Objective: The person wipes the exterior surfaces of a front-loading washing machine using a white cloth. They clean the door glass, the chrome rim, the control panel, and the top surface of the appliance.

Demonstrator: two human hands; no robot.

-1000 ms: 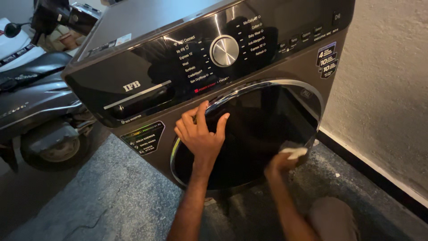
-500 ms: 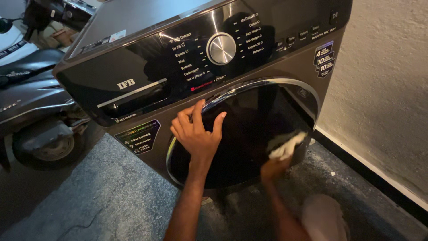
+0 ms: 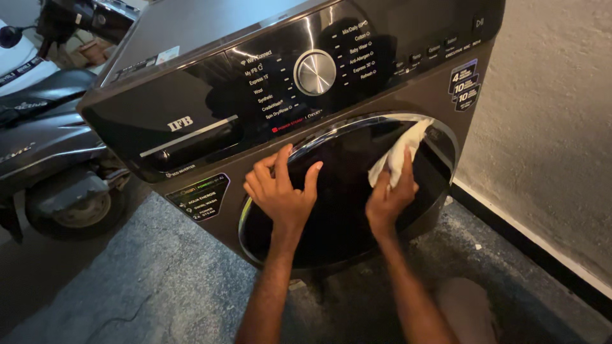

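Observation:
A dark grey front-loading washing machine (image 3: 210,25) fills the view, with a glossy black control panel, a silver dial (image 3: 315,73) and a round dark glass door (image 3: 344,216) ringed in chrome. My left hand (image 3: 280,191) rests flat on the door's upper left rim, fingers spread. My right hand (image 3: 389,197) presses a white cloth (image 3: 401,153) against the upper right part of the door glass.
A grey scooter (image 3: 44,146) is parked to the left of the machine. A rough white wall (image 3: 561,127) with a dark skirting stands on the right. The floor (image 3: 146,286) is grey concrete. My knee (image 3: 465,312) shows at the bottom right.
My right hand has swept the cloth from the door's lower right up to its upper right. My left hand has stayed on the rim.

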